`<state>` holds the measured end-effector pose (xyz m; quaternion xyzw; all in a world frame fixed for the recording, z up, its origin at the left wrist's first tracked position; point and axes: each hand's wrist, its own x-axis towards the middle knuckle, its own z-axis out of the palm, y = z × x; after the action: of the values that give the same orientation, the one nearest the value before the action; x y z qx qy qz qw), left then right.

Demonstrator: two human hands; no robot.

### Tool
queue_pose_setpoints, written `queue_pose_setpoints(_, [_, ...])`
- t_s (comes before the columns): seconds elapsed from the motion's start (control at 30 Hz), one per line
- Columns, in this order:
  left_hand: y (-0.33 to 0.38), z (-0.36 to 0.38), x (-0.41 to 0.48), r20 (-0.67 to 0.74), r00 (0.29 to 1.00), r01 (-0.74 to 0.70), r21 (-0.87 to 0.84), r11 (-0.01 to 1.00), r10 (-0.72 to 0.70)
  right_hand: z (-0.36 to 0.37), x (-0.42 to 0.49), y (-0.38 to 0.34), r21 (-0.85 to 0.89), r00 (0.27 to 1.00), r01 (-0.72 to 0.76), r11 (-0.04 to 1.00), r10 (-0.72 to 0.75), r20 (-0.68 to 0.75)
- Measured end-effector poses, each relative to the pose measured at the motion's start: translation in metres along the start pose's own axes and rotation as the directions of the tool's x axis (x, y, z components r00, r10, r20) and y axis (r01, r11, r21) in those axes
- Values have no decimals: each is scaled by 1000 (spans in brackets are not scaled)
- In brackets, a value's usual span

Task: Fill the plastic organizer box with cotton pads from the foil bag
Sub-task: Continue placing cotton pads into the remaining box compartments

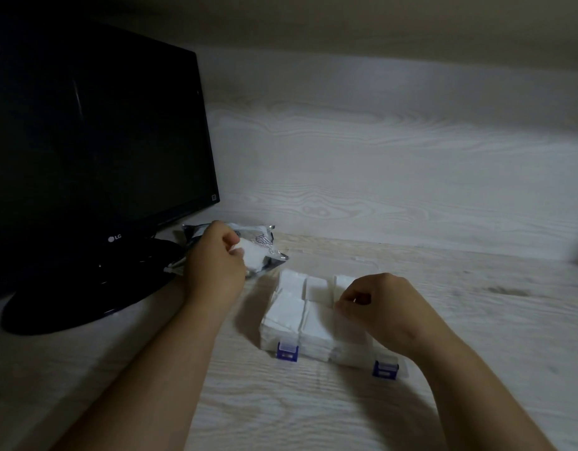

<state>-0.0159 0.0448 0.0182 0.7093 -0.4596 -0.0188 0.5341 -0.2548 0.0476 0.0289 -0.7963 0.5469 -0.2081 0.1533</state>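
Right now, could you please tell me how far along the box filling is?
Mostly done: the organizer box already holds cotton pads in its left and middle compartments. In hand: the left hand grips fresh pads at the foil bag. Left: the right front compartment, under the right hand, looks lower.

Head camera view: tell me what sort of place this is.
Probably a home desk nook: a black LG flat-screen monitor stands on a pale wood-grain laminate desktop, with a matching back panel close behind.

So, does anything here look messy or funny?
Only a little: the crumpled foil bag lies against the monitor's stand, and the cotton pads on the left of the organizer box look crooked, not flat.
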Motion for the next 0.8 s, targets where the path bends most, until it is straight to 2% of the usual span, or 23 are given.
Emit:
queue_pose_setpoints(0.13, [11,3,-3,129,992,53,-344,938,-8,-1,-1,-3,40,998,32,999,-29,-63])
queue_pose_setpoints(0.2, [17,5,-9,194,981,63,-410,910,20,-2,-1,-3,108,994,37,993,-25,-105])
queue_pose_setpoints(0.33, [27,12,-22,306,930,-72,-396,916,205,-2,2,-4,318,991,22,948,22,-134])
queue_pose_setpoints(0.47, [36,20,-35,420,852,-144,-388,910,313,-3,0,-8,554,990,17,832,63,-125])
queue_pose_setpoints(0.53, [39,23,-40,444,829,-159,-398,904,341,-4,-1,-8,574,993,30,818,41,-111])
queue_pose_setpoints(0.67, [39,26,-43,462,821,-123,-432,893,336,-5,-1,-8,499,989,26,866,50,-138])
queue_pose_setpoints(0.8, [37,27,-42,434,845,-143,-381,913,313,-11,-2,-5,592,985,22,806,83,-150])
